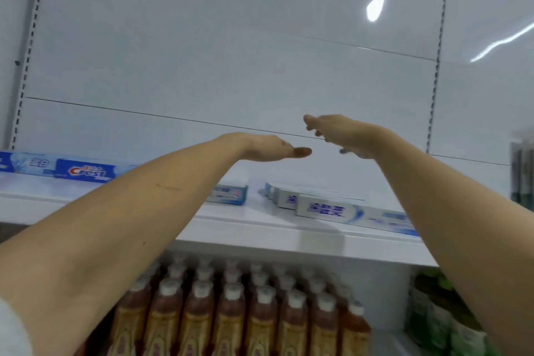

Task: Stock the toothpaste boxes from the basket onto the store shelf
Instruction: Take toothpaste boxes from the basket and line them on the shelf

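Observation:
Both my arms reach forward over the white shelf (pixel 254 222). My left hand (pixel 268 147) is flat, palm down, fingers straight, holding nothing. My right hand (pixel 335 134) hovers beside it, fingers loosely bent and blurred, nothing in it. Below them on the shelf lie toothpaste boxes: a blue Crest box (pixel 86 172) at the left, a small blue-and-white box (pixel 229 193) in the middle, and a cluster of white-and-blue boxes (pixel 332 206) at the right. The basket is out of view.
The white back panel (pixel 231 52) rises behind the shelf. On the lower shelf stand rows of brown drink bottles (pixel 239 312). Green packages (pixel 439 312) sit at the lower right, and dark items (pixel 523 165) at the far right edge.

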`<state>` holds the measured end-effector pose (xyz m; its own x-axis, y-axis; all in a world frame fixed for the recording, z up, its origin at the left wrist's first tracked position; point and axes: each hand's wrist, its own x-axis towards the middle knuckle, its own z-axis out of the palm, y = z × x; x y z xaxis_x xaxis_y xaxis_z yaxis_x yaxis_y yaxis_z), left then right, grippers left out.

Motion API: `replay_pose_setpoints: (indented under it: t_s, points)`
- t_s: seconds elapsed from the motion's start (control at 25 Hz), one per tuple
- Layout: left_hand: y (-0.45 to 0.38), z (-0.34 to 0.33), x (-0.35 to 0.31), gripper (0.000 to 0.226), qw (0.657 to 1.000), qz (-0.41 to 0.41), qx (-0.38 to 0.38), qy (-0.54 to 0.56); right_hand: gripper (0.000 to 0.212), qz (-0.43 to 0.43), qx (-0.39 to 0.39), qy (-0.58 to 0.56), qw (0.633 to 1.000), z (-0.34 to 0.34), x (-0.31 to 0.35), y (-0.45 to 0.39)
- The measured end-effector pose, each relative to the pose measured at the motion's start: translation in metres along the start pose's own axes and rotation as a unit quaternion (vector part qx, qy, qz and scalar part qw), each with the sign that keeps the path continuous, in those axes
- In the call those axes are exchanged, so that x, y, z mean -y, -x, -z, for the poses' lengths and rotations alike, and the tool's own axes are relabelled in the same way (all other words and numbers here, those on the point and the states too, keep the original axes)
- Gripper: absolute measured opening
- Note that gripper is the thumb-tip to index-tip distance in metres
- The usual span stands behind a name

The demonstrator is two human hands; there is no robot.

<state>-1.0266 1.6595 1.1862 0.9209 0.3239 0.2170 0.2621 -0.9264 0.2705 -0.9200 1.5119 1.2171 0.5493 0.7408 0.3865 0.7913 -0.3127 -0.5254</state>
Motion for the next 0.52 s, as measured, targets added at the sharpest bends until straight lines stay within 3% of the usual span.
replay_pose_setpoints:
  t_s: [0.12, 0.28, 0.4, 0.52]
  points:
    - [-0.012, -0.036, -0.062, 0.095, 0.998, -0.039, 0.051, 0.009, 0.091, -0.098, 0.122, 0.071, 0.985, 0.059, -0.081, 0.057]
    - [-0.014, -0.065, -0.105, 0.098, 0.994, -0.015, 0.094, -0.046, 0.112, -0.142, 0.163, 0.065, 0.974, 0.086, -0.153, 0.096]
    - [-0.016, -0.080, -0.116, 0.093, 0.992, 0.008, 0.104, -0.075, 0.104, -0.094, 0.196, 0.003, 0.976, 0.061, -0.182, 0.093]
    - [-0.018, -0.092, -0.115, 0.095, 0.988, 0.042, 0.101, -0.109, 0.080, -0.063, 0.153, 0.063, 0.984, 0.037, -0.191, 0.073]
